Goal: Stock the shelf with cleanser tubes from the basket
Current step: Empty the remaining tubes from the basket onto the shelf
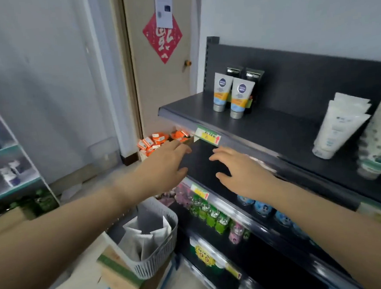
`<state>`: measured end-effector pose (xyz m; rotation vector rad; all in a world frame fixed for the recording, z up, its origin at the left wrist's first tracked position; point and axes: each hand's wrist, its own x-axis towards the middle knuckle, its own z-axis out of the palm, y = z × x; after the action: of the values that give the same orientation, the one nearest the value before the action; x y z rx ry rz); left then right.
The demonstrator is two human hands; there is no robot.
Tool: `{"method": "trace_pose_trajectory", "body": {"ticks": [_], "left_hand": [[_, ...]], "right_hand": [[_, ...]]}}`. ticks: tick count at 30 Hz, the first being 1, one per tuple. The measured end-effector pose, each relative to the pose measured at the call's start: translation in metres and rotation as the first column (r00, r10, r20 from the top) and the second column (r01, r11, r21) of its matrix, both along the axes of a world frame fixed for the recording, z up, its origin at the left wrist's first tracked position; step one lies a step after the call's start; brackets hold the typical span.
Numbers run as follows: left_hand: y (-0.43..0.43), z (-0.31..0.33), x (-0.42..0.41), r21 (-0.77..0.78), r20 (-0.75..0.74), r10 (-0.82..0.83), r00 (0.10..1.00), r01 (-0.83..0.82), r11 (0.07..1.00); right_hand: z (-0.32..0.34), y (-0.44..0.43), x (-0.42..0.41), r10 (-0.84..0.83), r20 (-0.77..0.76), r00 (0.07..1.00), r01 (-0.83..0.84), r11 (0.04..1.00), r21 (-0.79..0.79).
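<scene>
Neither hand holds anything: the left hand [166, 166] reaches forward palm down, fingers straight and loosely spread, forearm bare. Below it, a grey plastic basket [161, 264] with slotted walls sits on a cardboard box [119, 276]; flat, crimp-ended grey and white cleanser tubes [144, 241] stand packed inside it. The right hand [242, 174] is stretched out just beside the left, fingers slightly bent and apart, over a dark matte shelf board [202, 163]; whether it touches the board cannot be told. On the top shelf [273, 126], of smooth dark metal, two white tubes with orange bands [238, 96] stand upright on silver caps. Further right, plain white tubes [338, 130] lean back in a row.
</scene>
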<state>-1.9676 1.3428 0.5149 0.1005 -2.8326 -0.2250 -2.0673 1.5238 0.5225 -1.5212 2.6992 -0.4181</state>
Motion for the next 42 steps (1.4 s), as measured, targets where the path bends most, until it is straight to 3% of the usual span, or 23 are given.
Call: {"method": "trace_pose_trajectory", "body": {"ticks": [11, 20, 25, 37, 42], "left_hand": [[-0.132, -0.086, 0.032, 0.138, 0.191, 0.175, 0.966, -0.203, 0.969], [-0.186, -0.197, 0.045, 0.3, 0.379, 0.253, 0.89, -0.377, 0.876], [-0.208, -0.251, 0.039, 0.279, 0.498, 0.332, 0.801, -0.511, 0.813], [-0.24, -0.367, 0.019, 0.264, 0.754, 0.4, 0.521, -0.798, 0.541], [-0.248, -0.404, 0.006, 0.173, 0.79, 0.416, 0.45, -0.815, 0.553]], "right_hand": [[-0.094, -0.139, 0.014, 0.12, 0.139, 0.983, -0.138, 0.982, 0.125], [-0.193, -0.201, -0.004, 0.162, 0.275, 0.948, -0.242, 0.926, 0.29], [-0.248, -0.232, -0.028, 0.177, 0.346, 0.921, -0.298, 0.893, 0.337], [-0.372, -0.328, -0.059, 0.274, 0.437, 0.857, -0.456, 0.799, 0.393], [-0.41, -0.368, -0.07, 0.313, 0.451, 0.836, -0.493, 0.789, 0.367]]}}
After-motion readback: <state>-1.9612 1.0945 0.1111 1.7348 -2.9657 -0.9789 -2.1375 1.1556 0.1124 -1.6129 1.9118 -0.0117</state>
